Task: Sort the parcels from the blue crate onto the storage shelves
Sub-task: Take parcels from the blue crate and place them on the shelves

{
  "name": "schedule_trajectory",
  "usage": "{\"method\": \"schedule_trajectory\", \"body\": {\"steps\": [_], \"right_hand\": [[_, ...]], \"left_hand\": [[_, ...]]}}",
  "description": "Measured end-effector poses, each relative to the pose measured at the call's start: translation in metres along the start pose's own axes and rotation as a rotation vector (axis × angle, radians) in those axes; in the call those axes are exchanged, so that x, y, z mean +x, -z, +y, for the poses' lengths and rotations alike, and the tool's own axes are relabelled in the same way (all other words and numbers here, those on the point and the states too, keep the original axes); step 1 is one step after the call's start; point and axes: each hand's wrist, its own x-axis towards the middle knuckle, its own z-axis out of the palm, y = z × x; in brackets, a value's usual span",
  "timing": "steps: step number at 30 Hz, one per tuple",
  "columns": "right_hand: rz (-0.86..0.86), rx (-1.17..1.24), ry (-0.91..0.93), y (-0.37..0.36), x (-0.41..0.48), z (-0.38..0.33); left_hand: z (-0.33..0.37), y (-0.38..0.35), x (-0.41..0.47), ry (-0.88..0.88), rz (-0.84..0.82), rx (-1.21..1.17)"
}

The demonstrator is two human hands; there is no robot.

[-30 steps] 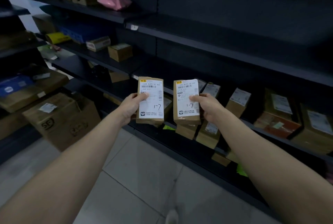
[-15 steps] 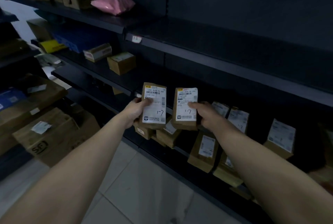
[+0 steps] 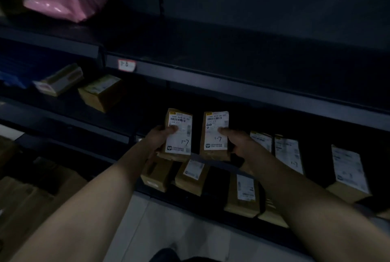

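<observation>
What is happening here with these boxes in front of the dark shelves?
A person holds two small brown cardboard parcels with white labels, each marked 1-7 by hand. The left hand grips the left parcel and the right hand grips the right parcel. Both are upright in front of the dark metal shelving. Just to the right, another white-labelled parcel marked 1-7 stands on a shelf.

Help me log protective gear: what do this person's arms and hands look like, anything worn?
Nothing worn shows. The left hand and right hand are ungloved; the left forearm and right forearm are bare to the frame's edge, with no sleeve, watch or band. Dim light hides any rings.
</observation>
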Motion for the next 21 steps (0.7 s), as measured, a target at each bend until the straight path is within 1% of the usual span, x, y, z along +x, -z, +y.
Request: {"method": "schedule_trajectory", "body": {"steps": [3,8,13,17,21], "right_hand": [[0.047,0.009,-0.027,-0.007,0.015,-0.003],[0.079,0.029,-0.06,-0.009,0.03,0.001],[0.08,0.04,-0.091,-0.007,0.038,0.005],[0.085,0.063,-0.107,-0.01,0.04,0.006],[0.131,0.04,-0.103,-0.012,0.043,0.008]], "left_hand": [[0.007,0.001,0.026,0.008,-0.063,0.03],[0.009,-0.004,0.059,0.063,-0.119,0.057],[0.01,-0.009,0.081,0.122,-0.098,0.14],[0.009,-0.009,0.094,0.127,-0.087,0.148],[0.007,-0.01,0.102,0.118,-0.085,0.153]]}}
